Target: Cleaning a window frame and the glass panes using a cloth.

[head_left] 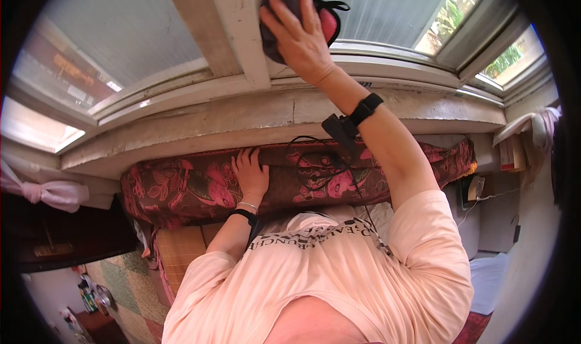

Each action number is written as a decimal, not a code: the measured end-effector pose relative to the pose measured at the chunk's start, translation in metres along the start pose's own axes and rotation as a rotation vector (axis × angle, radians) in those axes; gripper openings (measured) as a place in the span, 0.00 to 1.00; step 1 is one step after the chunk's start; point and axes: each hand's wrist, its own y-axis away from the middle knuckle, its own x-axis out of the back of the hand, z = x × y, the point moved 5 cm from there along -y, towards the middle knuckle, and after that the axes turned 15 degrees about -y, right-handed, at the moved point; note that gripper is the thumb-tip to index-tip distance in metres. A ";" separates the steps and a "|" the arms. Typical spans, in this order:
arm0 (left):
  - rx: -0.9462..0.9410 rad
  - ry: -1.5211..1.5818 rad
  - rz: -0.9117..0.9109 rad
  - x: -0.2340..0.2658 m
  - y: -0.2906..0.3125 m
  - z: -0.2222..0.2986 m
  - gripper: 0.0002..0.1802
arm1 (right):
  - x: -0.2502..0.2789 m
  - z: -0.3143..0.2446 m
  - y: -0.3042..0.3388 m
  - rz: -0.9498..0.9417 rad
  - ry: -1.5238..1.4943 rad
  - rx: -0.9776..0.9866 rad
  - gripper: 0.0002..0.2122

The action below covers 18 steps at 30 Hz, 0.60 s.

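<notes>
Nearest the camera, at six o'clock, a pale pink shirt (pixel 339 277) fills the lower picture, and both forearms rise out of it toward the window. At twelve o'clock the right hand (pixel 299 38) is pressed flat on a dark cloth pad (pixel 330 20) with a pink lining and a black strap, its fingers spread over the pad and curled at its top edge, so that it is held by pressure against the white window frame (pixel 239 35) rather than pinched. The pad is thus kept where the upright post meets the sill, a spot that is judged to be under wiping. A black band with a small box and a trailing wire (pixel 354 117) is worn on that wrist. Near the centre, toward nine o'clock, the left hand (pixel 249 174) is laid palm down on a dark red flowered bolster (pixel 200 186), its fingers loosely bent over the upper edge and gripping nothing; it appears to be set there as a brace for the high reach. A grey concrete ledge (pixel 254 123) lies between bolster and frame.
</notes>
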 end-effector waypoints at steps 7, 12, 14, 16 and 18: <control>0.000 -0.014 -0.017 -0.001 -0.001 0.000 0.30 | 0.004 0.008 0.035 -0.133 -0.079 0.066 0.28; -0.012 -0.033 -0.045 0.000 -0.002 0.002 0.30 | 0.018 0.011 0.038 -0.287 -0.159 0.145 0.29; -0.003 -0.047 -0.053 0.000 -0.001 0.001 0.31 | 0.021 0.020 0.039 -0.309 -0.158 0.151 0.29; -0.004 -0.052 -0.049 -0.003 -0.001 0.000 0.31 | 0.029 0.025 0.042 -0.381 -0.146 0.230 0.29; -0.007 -0.051 -0.044 -0.004 -0.002 0.001 0.31 | 0.037 0.033 0.045 -0.357 -0.077 0.253 0.29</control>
